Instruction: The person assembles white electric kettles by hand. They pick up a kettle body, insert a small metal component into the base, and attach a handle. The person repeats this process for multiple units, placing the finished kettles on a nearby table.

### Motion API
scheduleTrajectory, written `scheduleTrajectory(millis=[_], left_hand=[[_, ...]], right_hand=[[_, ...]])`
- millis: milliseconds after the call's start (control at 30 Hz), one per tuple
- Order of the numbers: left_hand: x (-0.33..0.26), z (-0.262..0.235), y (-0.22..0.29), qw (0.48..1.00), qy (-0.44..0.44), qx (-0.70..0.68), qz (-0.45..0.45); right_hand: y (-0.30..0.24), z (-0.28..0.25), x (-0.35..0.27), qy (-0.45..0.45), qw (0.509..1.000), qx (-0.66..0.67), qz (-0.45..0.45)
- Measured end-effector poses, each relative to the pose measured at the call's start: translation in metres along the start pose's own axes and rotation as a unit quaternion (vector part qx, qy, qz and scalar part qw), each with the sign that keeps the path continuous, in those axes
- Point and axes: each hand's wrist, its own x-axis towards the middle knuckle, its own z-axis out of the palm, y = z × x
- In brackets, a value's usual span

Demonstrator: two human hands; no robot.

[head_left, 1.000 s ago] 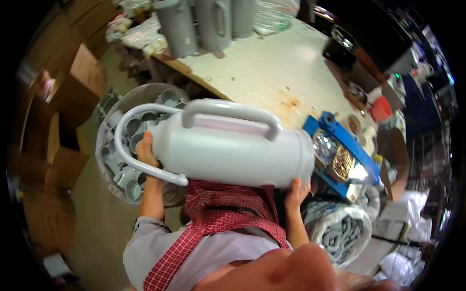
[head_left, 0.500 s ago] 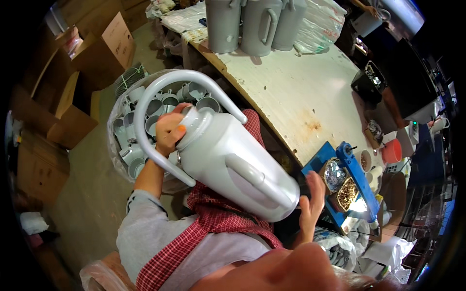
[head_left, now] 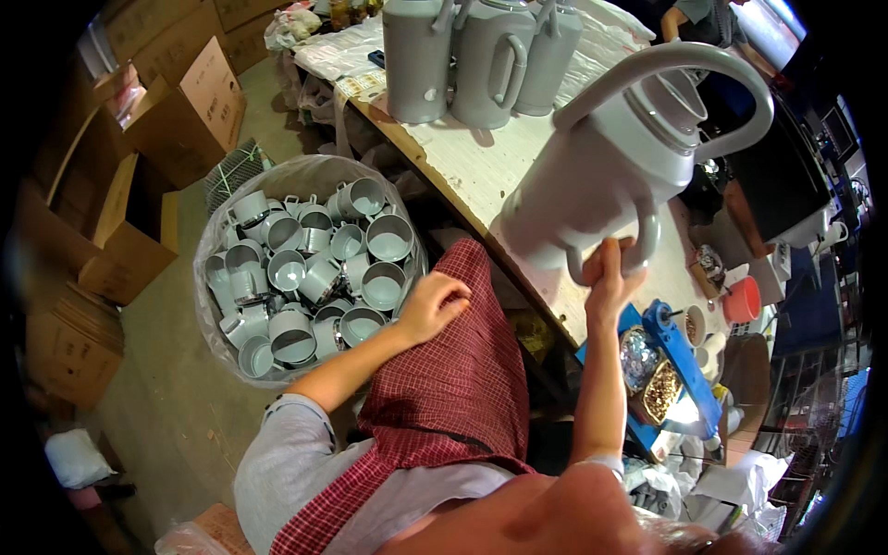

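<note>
My right hand (head_left: 608, 282) is closed round the side handle of a large grey jug (head_left: 592, 176), which I hold up over the near right part of the worktable. The jug tilts, its open neck toward the upper right, and a big bail handle (head_left: 731, 79) arches over the mouth. Its base is close to the table edge; whether it touches cannot be told. At my lap, my left hand (head_left: 433, 308) holds nothing, its fingers loosely bent and apart over the red checked apron (head_left: 453, 379). Beside it on the left stands a lined bin (head_left: 208, 305) of grey cups (head_left: 291, 333).
Several similar grey jugs (head_left: 416, 65) stand on the far end of the worktable (head_left: 467, 171). A blue hand-press fixture (head_left: 689, 370) with trays of small metal parts sits at the right, near a red cup (head_left: 742, 301). Cardboard boxes (head_left: 194, 111) line the left. Another person (head_left: 708, 23) is at far right.
The jug has moved from above my lap to the upper right, over the table, and turned neck-up. My left hand has let go of its neck; my right hand has taken its side handle.
</note>
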Motion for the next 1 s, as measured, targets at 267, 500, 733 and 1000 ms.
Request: scheduleTrajectory(millis=[267, 500, 733, 1000], left_hand=[[-0.001, 0.033, -0.020, 0.991, 0.051, 0.105, 0.069], [0.014, 0.043, -0.014, 0.994, 0.019, 0.080, 0.065], [0.006, 0.029, -0.015, 0.994, 0.048, 0.078, 0.053], [0.014, 0.038, -0.010, 0.995, 0.023, 0.064, 0.074]], right_hand=[[0.114, 0.100, 0.067, -0.043, 0.995, -0.080, -0.036], [0.168, 0.198, 0.172, -0.145, 0.973, -0.173, -0.049], [0.087, 0.063, 0.263, 0.017, 0.862, -0.325, -0.389], [0.029, -0.063, 0.286, 0.041, 0.917, -0.391, -0.071]])
